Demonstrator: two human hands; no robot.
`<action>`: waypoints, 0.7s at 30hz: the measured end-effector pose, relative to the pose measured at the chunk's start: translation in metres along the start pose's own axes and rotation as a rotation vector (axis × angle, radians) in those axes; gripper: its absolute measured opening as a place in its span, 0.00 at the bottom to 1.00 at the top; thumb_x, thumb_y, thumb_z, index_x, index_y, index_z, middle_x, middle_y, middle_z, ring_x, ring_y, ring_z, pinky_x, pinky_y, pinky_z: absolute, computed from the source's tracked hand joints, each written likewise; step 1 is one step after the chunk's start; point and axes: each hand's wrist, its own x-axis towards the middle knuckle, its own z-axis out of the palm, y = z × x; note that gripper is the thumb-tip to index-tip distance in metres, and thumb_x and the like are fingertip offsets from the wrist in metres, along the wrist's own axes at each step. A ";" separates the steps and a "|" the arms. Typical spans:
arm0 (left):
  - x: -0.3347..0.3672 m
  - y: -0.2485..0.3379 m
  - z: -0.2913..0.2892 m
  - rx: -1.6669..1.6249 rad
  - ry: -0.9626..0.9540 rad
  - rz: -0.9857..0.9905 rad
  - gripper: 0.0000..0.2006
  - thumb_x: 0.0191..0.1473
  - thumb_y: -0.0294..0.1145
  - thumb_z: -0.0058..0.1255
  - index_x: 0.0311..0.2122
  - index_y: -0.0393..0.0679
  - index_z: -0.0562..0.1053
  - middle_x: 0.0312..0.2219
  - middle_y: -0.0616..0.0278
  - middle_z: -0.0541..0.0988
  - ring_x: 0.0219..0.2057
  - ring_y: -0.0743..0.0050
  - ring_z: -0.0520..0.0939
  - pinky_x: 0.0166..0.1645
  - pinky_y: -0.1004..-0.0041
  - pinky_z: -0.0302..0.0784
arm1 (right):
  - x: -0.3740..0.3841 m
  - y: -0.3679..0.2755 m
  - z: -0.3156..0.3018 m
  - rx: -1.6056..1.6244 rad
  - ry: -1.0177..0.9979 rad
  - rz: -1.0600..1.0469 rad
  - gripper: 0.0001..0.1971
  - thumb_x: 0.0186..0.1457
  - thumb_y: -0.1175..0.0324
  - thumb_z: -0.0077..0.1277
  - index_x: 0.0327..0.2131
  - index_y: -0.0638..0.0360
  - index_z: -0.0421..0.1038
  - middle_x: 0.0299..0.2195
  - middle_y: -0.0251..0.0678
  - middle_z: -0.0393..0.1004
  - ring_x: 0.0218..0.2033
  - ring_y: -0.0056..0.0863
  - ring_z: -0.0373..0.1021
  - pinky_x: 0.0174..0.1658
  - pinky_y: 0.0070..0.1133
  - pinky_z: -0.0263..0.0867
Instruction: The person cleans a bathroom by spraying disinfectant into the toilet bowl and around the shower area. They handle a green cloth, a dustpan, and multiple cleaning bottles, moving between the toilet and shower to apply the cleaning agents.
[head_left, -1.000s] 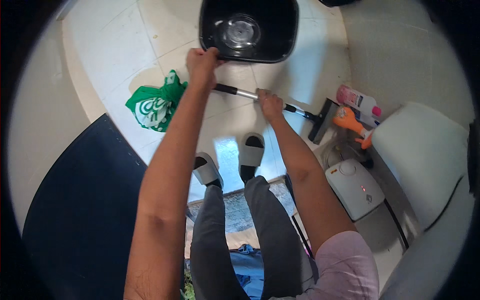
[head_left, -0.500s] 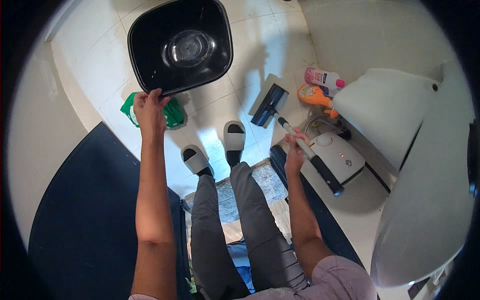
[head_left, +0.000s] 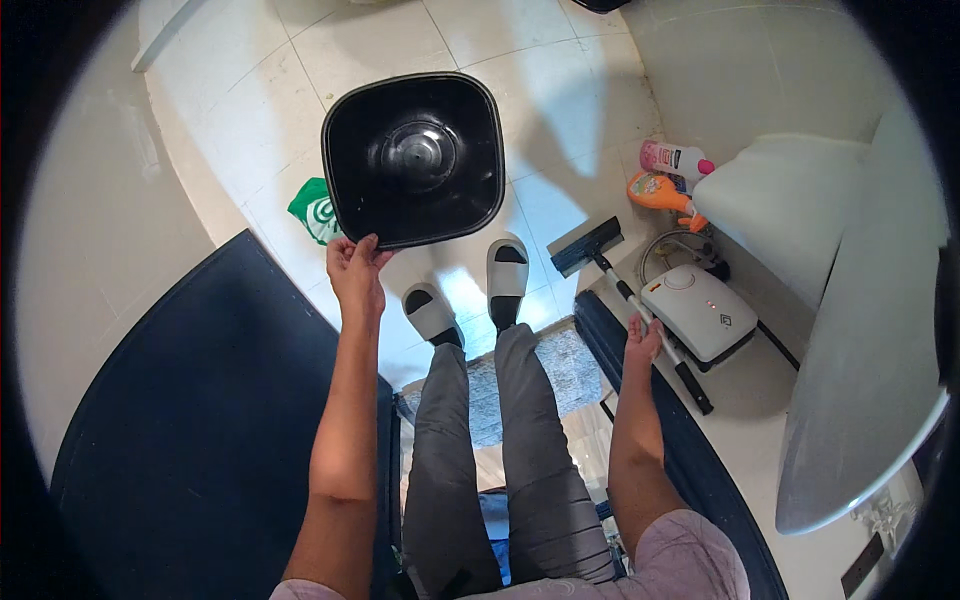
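A black square plastic basin [head_left: 415, 205] hangs in front of me with its inside facing up. My left hand [head_left: 356, 278] is closed on its near rim, thumb and fingers pinching the edge. To the right, my right hand [head_left: 643, 342] is closed round the pale handle of a squeegee [head_left: 590, 246]. The squeegee's dark head points away from me, and its black grip end comes back toward me. Behind the basin, a green and white bag [head_left: 314, 210] lies on the tiles, partly hidden by it.
A white box-shaped device [head_left: 697, 312] with small red lights sits right of the squeegee. Past it are an orange spray bottle [head_left: 655, 190] and a white bottle with a pink cap [head_left: 672, 158], beside white ceramic fixtures [head_left: 785, 210]. A dark panel [head_left: 200, 410] fills the left.
The basin has come nearer to me and to the right in view, covering more of the green bag. The squeegee has shifted right and looks lower. My view has turned a little.
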 end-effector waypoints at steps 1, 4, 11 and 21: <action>-0.003 0.002 0.002 -0.012 -0.009 -0.010 0.09 0.46 0.17 0.47 0.28 0.41 0.59 0.23 0.61 0.69 0.23 0.75 0.73 0.29 0.74 0.78 | 0.011 -0.002 0.003 0.043 0.074 0.038 0.15 0.51 0.67 0.49 0.42 0.53 0.60 0.45 0.40 0.60 0.40 0.46 0.64 0.37 0.35 0.69; -0.004 0.006 -0.014 -0.024 -0.013 0.021 0.09 0.46 0.17 0.46 0.28 0.40 0.59 0.24 0.61 0.69 0.23 0.75 0.74 0.30 0.72 0.79 | 0.019 -0.004 0.012 -0.001 0.127 0.175 0.20 0.47 0.63 0.54 0.43 0.53 0.60 0.45 0.41 0.58 0.40 0.44 0.63 0.36 0.33 0.69; -0.013 0.045 -0.011 -0.019 0.009 -0.012 0.08 0.46 0.17 0.45 0.28 0.40 0.60 0.24 0.61 0.69 0.23 0.76 0.73 0.31 0.68 0.80 | 0.015 -0.004 0.046 -0.001 0.250 0.442 0.19 0.43 0.66 0.53 0.41 0.57 0.63 0.39 0.43 0.62 0.37 0.40 0.63 0.34 0.31 0.68; 0.046 0.046 0.029 -0.048 0.103 -0.062 0.08 0.46 0.18 0.46 0.27 0.41 0.60 0.24 0.63 0.69 0.24 0.76 0.74 0.29 0.72 0.79 | -0.070 0.085 0.420 -0.605 -0.651 0.019 0.16 0.50 0.65 0.48 0.42 0.60 0.66 0.38 0.38 0.66 0.34 0.34 0.65 0.33 0.27 0.68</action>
